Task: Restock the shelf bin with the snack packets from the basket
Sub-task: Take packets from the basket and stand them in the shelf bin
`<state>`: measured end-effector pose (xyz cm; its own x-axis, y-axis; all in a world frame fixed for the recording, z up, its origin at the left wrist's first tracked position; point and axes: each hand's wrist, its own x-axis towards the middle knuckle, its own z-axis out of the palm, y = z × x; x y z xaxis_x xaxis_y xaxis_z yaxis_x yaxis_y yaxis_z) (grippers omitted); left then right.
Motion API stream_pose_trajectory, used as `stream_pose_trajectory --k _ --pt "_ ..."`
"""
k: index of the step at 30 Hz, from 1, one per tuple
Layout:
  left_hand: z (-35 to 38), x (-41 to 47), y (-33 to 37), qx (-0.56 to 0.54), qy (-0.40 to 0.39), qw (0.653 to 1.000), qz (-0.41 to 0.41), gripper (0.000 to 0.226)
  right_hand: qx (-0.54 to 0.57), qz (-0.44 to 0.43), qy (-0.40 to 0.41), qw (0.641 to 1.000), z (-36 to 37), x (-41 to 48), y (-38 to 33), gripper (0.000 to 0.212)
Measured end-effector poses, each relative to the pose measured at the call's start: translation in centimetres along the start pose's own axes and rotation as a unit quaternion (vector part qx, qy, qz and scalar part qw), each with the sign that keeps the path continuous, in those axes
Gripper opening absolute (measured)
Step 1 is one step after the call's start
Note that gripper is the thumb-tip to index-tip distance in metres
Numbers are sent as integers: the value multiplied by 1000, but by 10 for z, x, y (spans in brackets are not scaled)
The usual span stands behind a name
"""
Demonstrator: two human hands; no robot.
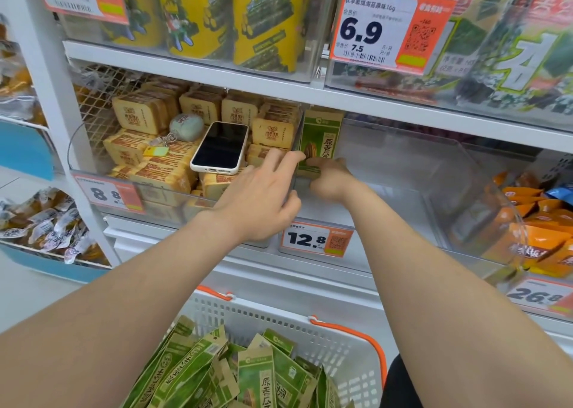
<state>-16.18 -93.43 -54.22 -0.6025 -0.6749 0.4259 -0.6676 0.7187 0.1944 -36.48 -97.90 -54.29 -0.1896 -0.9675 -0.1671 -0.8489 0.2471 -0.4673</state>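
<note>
A green snack packet [322, 137] stands upright at the left end of the clear shelf bin [434, 172]. My right hand [330, 178] is inside the bin and grips the packet's lower edge. My left hand [263, 200] reaches over the bin's left wall with its fingers spread and fingertips touching the packet. Below, the white basket [347, 342] with orange handles holds several more green packets [235, 373].
A phone [220, 147] and a key fob [185, 126] lie on tan packets in the bin to the left. Orange packets [539, 224] fill the bin at the right. A 12.8 price tag [316, 239] hangs on the bin's front. The shelf above holds yellow packets.
</note>
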Motion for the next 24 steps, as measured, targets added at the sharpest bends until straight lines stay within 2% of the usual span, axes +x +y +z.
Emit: stream_pose_trajectory --k 7,10,13,18,24 --pt "-3 0 0 -10 2 1000 15 57 -8 -9 -8 1000 0 -8 0 73" --pt "-3 -1 0 -1 12 1000 19 55 16 -14 24 999 -9 -16 -2 66" --pt "-5 -4 6 56 44 997 13 50 13 -26 53 998 -14 -30 -5 56" --pt "-9 -17 25 76 88 993 2 31 -20 -93 133 987 -18 -64 -10 48" --pt "-7 -40 33 66 66 996 -11 23 -28 -118 44 992 -8 -88 -1 58"
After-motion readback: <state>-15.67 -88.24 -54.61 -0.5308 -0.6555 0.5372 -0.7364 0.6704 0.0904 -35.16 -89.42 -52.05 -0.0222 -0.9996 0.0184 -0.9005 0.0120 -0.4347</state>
